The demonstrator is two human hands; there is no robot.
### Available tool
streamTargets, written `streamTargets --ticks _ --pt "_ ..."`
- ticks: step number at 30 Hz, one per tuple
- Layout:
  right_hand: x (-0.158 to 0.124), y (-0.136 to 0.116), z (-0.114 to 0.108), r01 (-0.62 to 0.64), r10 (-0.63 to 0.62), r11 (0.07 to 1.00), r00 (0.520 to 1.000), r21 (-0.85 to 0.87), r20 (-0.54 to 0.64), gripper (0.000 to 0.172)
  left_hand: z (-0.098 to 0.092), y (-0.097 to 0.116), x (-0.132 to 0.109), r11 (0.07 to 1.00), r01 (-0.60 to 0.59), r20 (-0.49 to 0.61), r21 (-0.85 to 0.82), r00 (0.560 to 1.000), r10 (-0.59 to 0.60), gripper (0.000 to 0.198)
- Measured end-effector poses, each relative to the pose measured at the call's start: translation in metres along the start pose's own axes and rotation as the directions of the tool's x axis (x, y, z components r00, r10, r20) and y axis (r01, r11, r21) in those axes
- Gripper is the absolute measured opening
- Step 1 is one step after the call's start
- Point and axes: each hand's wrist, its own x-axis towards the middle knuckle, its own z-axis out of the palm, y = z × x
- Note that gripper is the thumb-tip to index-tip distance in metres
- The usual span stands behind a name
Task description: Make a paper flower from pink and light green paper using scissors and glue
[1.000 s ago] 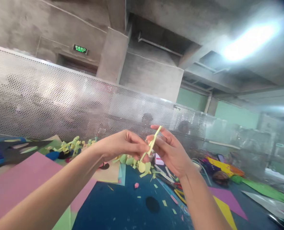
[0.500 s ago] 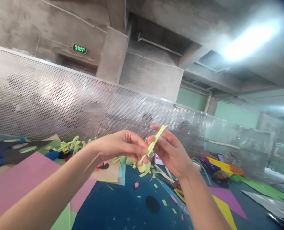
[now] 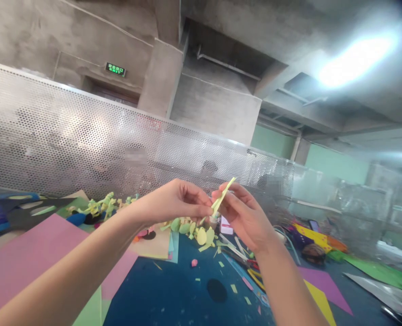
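Between my two hands, raised above the table, is a thin pale yellow-green strip (image 3: 224,195), slanting up to the right; it looks like foam or paper. My left hand (image 3: 190,199) pinches its lower end between thumb and fingers. My right hand (image 3: 243,210) has its fingertips closed on the strip farther up, with part of the strip lying across the fingers. Behind and below the hands lie light green cut-out pieces (image 3: 201,236), some of them rounded.
Pink sheets (image 3: 48,258) cover the left side of the blue table (image 3: 174,294). Scissors with yellow handles (image 3: 256,278) lie beside my right wrist. Green scraps, a pink lump (image 3: 194,262) and a purple sheet (image 3: 325,287) lie around. A perforated metal partition (image 3: 95,145) stands behind.
The fingers of my right hand have closed in on the strip, the raised finger coming down. My left hand has shifted slightly up and to the right; less of the strip's lower end shows.
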Motion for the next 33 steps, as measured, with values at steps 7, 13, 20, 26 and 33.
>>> streamTargets --ticks 7,13,20,26,33 --pt "-0.001 -0.004 -0.003 0.016 -0.016 0.999 1.0 0.029 -0.011 0.009 0.001 -0.001 0.001 0.99 0.009 0.111 -0.139 0.994 0.006 0.026" --pt "0.0 0.0 0.001 0.003 -0.003 1.0 1.0 -0.001 -0.003 0.011 0.0 -0.004 0.001 0.992 0.037 0.067 -0.123 0.997 -0.029 0.018" --pt "-0.001 -0.001 0.004 -0.012 0.008 0.996 0.999 -0.086 -0.045 0.014 -0.002 -0.004 0.001 0.991 0.086 0.03 -0.105 0.996 -0.083 0.015" --pt "-0.001 -0.006 0.006 0.002 -0.012 0.99 0.998 -0.138 -0.066 0.012 -0.003 -0.008 0.002 0.97 0.083 0.116 -0.227 0.992 -0.057 0.022" --pt "-0.001 -0.006 0.005 0.026 -0.029 0.994 0.999 -0.109 -0.026 0.013 -0.001 -0.01 0.003 0.942 0.15 0.19 -0.301 0.977 -0.095 0.02"
